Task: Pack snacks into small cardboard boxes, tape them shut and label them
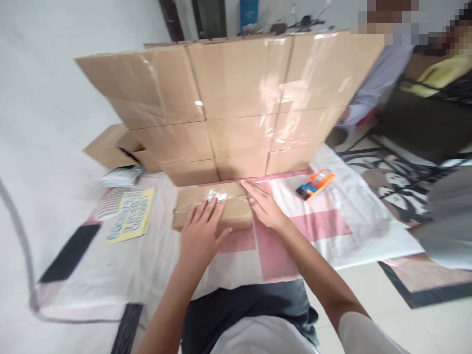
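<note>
Box (238,216): under the left hand (201,226), its end against the right hand (266,209).
Left hand: fingers spread, flat on top.
Right hand: fingers nearly together, extended.
Tape dispenser (321,184): right of the right hand.
Yellow sheet (133,216): left of the left hand.

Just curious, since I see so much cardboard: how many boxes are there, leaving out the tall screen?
2: a taped box beneath the left hand, and an open box by the left edge of the screen. More may be hidden behind it.
</note>
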`<state>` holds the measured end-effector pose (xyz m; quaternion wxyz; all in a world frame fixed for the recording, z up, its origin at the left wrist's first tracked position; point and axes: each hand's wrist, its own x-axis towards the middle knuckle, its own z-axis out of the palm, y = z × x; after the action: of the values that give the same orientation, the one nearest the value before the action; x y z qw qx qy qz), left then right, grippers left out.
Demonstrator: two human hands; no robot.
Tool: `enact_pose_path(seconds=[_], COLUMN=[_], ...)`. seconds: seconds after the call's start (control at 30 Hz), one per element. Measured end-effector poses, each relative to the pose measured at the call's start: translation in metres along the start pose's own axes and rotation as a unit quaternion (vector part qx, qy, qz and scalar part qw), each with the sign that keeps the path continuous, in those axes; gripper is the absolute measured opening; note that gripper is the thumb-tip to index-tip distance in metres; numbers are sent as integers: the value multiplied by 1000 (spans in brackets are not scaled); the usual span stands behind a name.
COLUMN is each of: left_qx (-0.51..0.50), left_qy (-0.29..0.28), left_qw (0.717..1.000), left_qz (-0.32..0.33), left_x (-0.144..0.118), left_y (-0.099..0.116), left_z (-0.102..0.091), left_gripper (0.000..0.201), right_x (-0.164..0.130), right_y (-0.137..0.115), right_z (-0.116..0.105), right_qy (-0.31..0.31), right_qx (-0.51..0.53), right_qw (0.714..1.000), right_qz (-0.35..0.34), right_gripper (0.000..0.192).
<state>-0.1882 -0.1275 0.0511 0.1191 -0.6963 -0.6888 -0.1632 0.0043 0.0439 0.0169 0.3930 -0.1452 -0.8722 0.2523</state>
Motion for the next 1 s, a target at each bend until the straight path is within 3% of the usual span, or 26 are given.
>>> enact_pose_path(seconds=[0.1,0.2,0.23,0.3,0.4,0.53,0.63,0.77,1.0], left_qx=[8,-4,-5,-2,3,-13,-17,-17,-49], left_qy=[14,29,34,38,29,18,9,-1,3], left_qw=[1000,999,999,999,999,999,999,999,997], left_qz=[-17,-30,-33,-35,-35,-35,-44,-43,-60], left_x=[-4,-3,-3,-2,-1,-3,-2,2,3], left_y=[5,6,7,9,11,10,9,6,6], left_z=[12,17,17,16,14,12,12,11,6], left_gripper=[59,58,58,56,53,56,57,53,58], right_x=[-33,-79,-93,-111,-110,-87,-76,-70,-35], right_y=[3,22,31,53,89,119,119,91,29], right_z=[-33,-84,-101,-130,-148,-139,-123,-104,-66], right_qy=[128,318,350,358,307,291,313,320,265], right_qx=[-90,-123,-124,-111,-69,-55,-65,-53,15], right_qw=[981,888,858,836,852,860,862,885,940], right_qz=[113,310,355,402,418,415,394,335,213], right_gripper=[44,30,32,38,43,38,40,42,44])
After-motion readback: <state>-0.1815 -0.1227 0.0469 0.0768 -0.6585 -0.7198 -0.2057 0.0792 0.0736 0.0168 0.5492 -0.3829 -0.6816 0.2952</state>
